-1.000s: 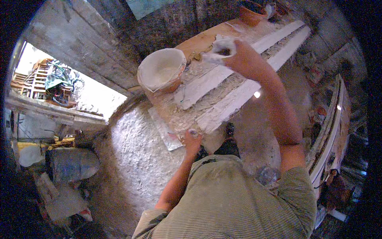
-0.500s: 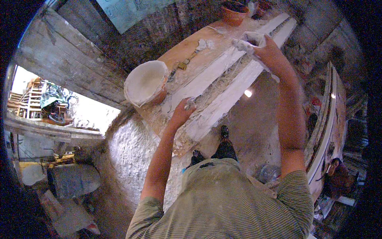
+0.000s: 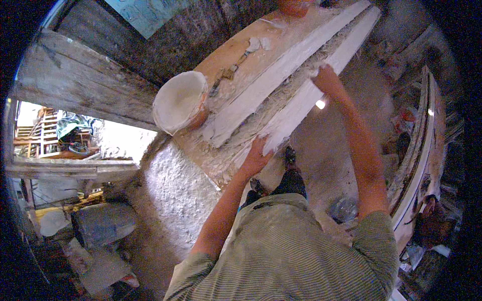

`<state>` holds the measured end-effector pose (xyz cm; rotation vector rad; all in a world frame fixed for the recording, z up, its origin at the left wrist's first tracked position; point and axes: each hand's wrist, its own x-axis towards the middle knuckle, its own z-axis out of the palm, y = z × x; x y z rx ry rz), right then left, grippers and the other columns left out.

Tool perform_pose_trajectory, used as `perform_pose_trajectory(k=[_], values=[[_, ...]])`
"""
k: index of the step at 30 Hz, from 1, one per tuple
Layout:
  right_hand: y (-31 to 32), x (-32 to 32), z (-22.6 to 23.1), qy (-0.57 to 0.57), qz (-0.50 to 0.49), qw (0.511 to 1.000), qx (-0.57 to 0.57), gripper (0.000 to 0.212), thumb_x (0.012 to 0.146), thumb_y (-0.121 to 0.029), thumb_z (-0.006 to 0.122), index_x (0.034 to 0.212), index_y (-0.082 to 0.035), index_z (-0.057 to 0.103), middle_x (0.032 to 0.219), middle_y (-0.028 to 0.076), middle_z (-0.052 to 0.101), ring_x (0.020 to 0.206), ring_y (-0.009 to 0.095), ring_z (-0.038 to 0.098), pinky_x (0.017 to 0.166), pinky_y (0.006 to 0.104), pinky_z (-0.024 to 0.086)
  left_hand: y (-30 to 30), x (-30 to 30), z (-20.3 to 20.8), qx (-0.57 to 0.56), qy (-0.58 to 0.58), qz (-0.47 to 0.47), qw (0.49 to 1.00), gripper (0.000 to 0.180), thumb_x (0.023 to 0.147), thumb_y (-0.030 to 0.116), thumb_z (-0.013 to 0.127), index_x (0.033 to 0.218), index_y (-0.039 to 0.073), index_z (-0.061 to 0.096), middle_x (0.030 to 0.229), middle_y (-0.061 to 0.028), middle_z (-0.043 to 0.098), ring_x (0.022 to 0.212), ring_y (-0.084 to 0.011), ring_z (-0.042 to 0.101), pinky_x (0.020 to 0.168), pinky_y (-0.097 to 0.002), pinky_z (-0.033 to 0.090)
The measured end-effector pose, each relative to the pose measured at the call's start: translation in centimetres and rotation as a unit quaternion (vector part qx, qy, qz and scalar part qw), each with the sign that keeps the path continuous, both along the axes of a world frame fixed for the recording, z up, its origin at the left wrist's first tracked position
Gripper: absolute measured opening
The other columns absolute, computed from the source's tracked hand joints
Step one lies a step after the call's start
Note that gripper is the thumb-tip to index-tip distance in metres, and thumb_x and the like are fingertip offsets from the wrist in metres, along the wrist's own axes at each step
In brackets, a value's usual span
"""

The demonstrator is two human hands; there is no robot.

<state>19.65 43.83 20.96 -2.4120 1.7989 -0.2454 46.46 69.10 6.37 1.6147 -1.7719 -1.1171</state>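
Observation:
Two long white plaster-coated strips point(image 3: 281, 83) point(image 3: 301, 108) lie side by side across a tan work board. Between them runs a rough, fibrous gap point(image 3: 286, 85). My left hand point(image 3: 255, 159) rests at the near end of the closer strip, thumb and fingers apart against it. Farther along the same strip, my right hand point(image 3: 329, 81) is closed, its whitened fingers bent down at the inner edge. What those fingers hold, if anything, is hidden. A bucket point(image 3: 182, 100) with a white-coated inside stands left of the strips.
A plaster-smeared brush-like tool point(image 3: 228, 73) lies on the board point(image 3: 221, 55) beyond the bucket. An orange pot point(image 3: 295, 7) stands at the far edge. Long boards point(image 3: 427, 135) lean at the right, and a clear plastic container point(image 3: 344, 208) is on the floor.
My right hand has come nearer from the far part of the strips; the white-coated wad around it no longer shows. My left hand has shifted right onto the closer strip's end.

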Motion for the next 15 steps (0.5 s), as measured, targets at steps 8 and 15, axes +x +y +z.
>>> perform_pose_trajectory(k=[8, 15], values=[[15.1, 4.8, -16.6, 0.083, 0.178, 0.973, 0.125, 0.055, 0.101, -0.037, 0.055, 0.127, 0.011, 0.06, 0.142, 0.037, 0.051, 0.133, 0.052, 0.05, 0.114, 0.0544, 0.041, 7.1, 2.5, -4.1, -0.059, -0.033, -0.002, 0.998, 0.066, 0.098, 0.03, 0.068, 0.155, 0.008, 0.041, 0.163, -0.0233, 0.034, 0.152, -0.0444, 0.027, 0.123, -0.0522, 0.029], [26.7, 12.0, -15.1, -0.054, 0.267, 0.956, 0.114, 0.067, 0.097, -0.042, 0.056, 0.146, 0.003, 0.048, 0.14, 0.029, 0.057, 0.128, 0.046, 0.055, 0.112, 0.0544, 0.041, 13.3, 6.8, -5.6, -0.083, -0.055, 0.232, 0.968, 0.056, 0.094, 0.022, 0.07, 0.143, 0.003, 0.048, 0.133, -0.0243, 0.056, 0.127, -0.0431, 0.053, 0.107, -0.0503, 0.042]])
